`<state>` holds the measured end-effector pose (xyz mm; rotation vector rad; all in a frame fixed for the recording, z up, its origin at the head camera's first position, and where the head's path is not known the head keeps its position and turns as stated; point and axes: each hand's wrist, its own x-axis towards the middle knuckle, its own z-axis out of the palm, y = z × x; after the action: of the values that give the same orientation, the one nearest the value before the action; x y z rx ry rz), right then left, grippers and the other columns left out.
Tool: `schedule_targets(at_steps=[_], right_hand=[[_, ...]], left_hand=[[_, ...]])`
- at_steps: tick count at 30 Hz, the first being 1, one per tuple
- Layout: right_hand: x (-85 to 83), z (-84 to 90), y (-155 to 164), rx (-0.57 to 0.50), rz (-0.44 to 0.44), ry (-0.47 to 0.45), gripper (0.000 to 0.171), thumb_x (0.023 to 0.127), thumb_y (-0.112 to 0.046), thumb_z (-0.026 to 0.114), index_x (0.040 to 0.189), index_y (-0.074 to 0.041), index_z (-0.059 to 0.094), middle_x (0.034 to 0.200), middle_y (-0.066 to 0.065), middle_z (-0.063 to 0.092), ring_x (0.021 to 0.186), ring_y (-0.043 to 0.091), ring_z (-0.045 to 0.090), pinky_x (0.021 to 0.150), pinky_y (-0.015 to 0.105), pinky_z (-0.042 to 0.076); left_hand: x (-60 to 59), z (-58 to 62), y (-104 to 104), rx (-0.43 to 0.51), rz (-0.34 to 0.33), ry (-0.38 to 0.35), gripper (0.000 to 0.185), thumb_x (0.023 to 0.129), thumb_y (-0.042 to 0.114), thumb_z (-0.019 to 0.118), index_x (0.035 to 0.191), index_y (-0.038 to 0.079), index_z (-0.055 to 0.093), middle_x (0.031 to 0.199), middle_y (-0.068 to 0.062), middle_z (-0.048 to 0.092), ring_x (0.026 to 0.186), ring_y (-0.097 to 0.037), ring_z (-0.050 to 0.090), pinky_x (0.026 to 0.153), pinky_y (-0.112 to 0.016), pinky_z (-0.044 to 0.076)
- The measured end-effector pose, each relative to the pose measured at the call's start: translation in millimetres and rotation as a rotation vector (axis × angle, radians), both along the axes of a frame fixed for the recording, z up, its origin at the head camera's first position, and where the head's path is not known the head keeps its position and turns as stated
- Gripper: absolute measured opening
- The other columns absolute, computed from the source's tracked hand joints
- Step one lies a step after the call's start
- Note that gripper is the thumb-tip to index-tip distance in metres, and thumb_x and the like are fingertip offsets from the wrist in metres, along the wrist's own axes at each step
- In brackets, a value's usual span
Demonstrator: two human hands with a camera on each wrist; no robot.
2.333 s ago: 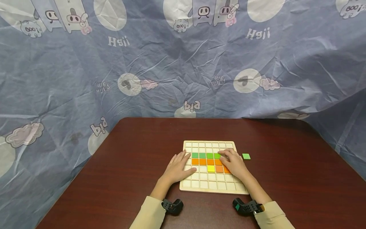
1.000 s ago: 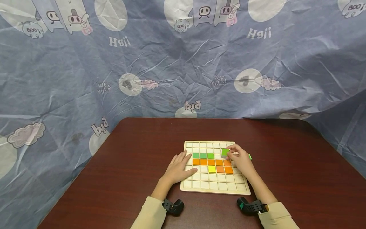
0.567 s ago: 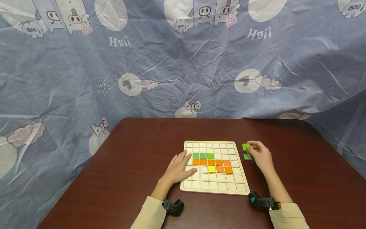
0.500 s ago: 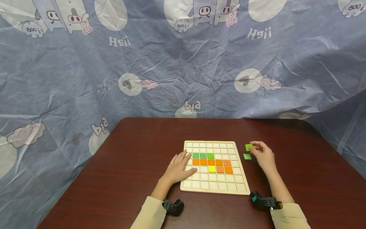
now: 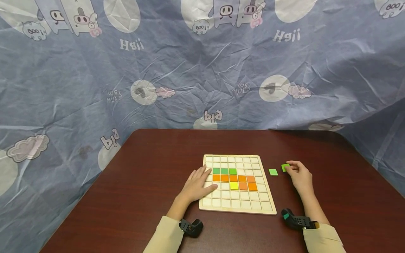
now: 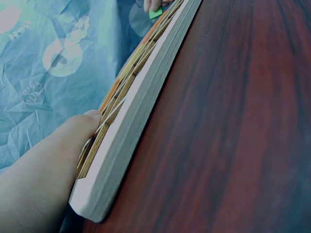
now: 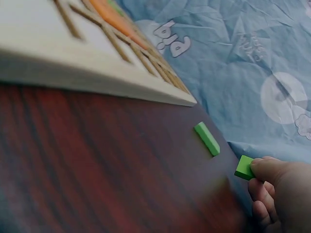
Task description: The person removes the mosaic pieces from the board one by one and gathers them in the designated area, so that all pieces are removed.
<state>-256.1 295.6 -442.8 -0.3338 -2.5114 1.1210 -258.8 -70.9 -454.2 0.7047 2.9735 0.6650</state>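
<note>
A wooden grid board (image 5: 237, 203) lies on the table, with square colored tiles in some of its cells. Green tiles (image 5: 224, 171) form one row, orange tiles (image 5: 233, 178) the row below, and a yellow tile (image 5: 233, 186) sits beside two more orange ones. My left hand (image 5: 196, 184) rests on the board's left side, fingers spread; its thumb lies on the board in the left wrist view. To the right of the board, my right hand (image 5: 300, 175) pinches a bright green tile (image 7: 244, 167) between thumb and fingers. Another light green tile (image 5: 273, 172) lies on the table between board and hand.
The dark reddish-brown table (image 5: 152, 168) extends around the board on all sides. Behind it hangs a wrinkled blue cloth (image 5: 177, 63) with cartoon prints. Each wrist wears a black device (image 5: 191, 227).
My right hand has lifted a green tile out of the board's green row and carried it right, past the loose light green tile. The left hand stays in place.
</note>
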Motion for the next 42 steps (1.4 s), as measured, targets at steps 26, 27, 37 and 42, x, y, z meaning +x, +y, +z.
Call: schedule_targets(at_steps=[26, 27, 37, 42], right_hand=[[-3.2, -2.5, -4.9, 0.178, 0.067, -0.019, 0.026, 0.085, -0.014, 0.051, 0.103, 0.004, 0.059, 0.091, 0.019, 0.053, 0.075, 0.023, 0.051, 0.059, 0.024, 0.035], [-3.2, -2.4, -4.9, 0.180, 0.068, -0.022, 0.026, 0.085, -0.014, 0.051, 0.102, 0.004, 0.059, 0.091, 0.018, 0.053, 0.075, 0.023, 0.050, 0.059, 0.024, 0.035], [-2.0, -1.6, -4.9, 0.193, 0.088, -0.035, 0.024, 0.085, -0.013, 0.050, 0.099, 0.004, 0.059, 0.092, 0.018, 0.051, 0.076, 0.024, 0.050, 0.060, 0.025, 0.034], [-0.5, -1.2, -5.2, 0.201, 0.091, -0.041, 0.022, 0.085, -0.012, 0.050, 0.098, 0.004, 0.059, 0.092, 0.019, 0.050, 0.077, 0.025, 0.050, 0.060, 0.025, 0.035]], left_hand=[[-0.2, 0.2, 0.1, 0.003, 0.002, -0.004, 0.069, 0.086, 0.058, 0.040, 0.143, 0.021, 0.028, 0.152, -0.005, 0.017, 0.140, -0.023, 0.019, 0.115, -0.042, 0.011], [-0.2, 0.0, 0.1, 0.005, 0.002, -0.005, 0.068, 0.087, 0.058, 0.040, 0.143, 0.021, 0.028, 0.152, -0.005, 0.017, 0.140, -0.023, 0.019, 0.115, -0.042, 0.011], [-0.4, -0.2, -0.4, 0.010, 0.005, -0.004, 0.066, 0.088, 0.056, 0.039, 0.143, 0.021, 0.028, 0.152, -0.005, 0.018, 0.140, -0.023, 0.019, 0.115, -0.042, 0.011], [-0.5, 0.0, -0.2, 0.013, 0.004, -0.006, 0.065, 0.088, 0.056, 0.039, 0.143, 0.021, 0.028, 0.152, -0.004, 0.017, 0.140, -0.024, 0.019, 0.115, -0.043, 0.011]])
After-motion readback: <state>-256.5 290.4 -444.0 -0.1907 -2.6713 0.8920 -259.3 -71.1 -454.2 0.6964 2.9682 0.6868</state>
